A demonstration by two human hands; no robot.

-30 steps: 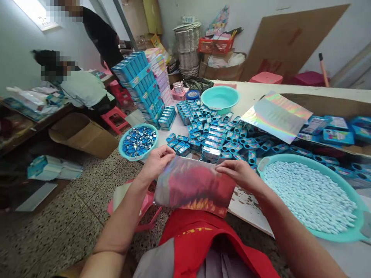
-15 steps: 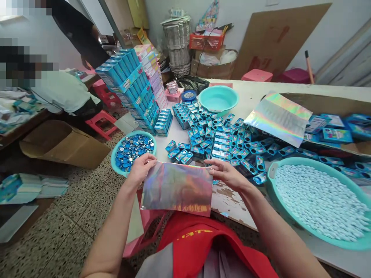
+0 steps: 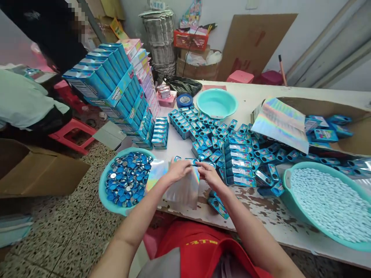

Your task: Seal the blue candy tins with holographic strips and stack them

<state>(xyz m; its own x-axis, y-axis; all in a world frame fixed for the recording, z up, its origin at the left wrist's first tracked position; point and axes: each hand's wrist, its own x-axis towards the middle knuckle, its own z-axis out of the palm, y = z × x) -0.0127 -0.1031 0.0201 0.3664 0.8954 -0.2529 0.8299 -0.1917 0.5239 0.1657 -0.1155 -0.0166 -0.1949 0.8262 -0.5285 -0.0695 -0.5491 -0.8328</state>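
A shiny rainbow-silver holographic bag (image 3: pixel 176 193) lies at the table's front edge, its upper side toward the small blue tins. My left hand (image 3: pixel 178 170) reaches over it, fingers curled at its top edge. Close beside it, my right hand (image 3: pixel 209 174) has its fingers bent at the bag's upper right corner. A few small blue tins (image 3: pixel 190 160) show just past my fingertips, partly covered by them. Exactly what sits under the fingertips is hidden. More tins (image 3: pixel 218 206) rest below my right forearm. Left of the bag stands a turquoise basin (image 3: pixel 103 193) of round blue-and-silver lids (image 3: pixel 127 177).
Stacked blue boxes (image 3: pixel 116 88) rise at the left. Many tins (image 3: pixel 239 162) spread across the table's middle. Right are a basin (image 3: pixel 290 200) of pale blue candies and a carton (image 3: pixel 348 104) under another holographic bag (image 3: pixel 279 121). Behind stands another turquoise basin (image 3: pixel 217 102). Someone sits left.
The bag has gone from being held up before me to lying on the table. My hands have drawn close together at its top edge, and my view has shifted.
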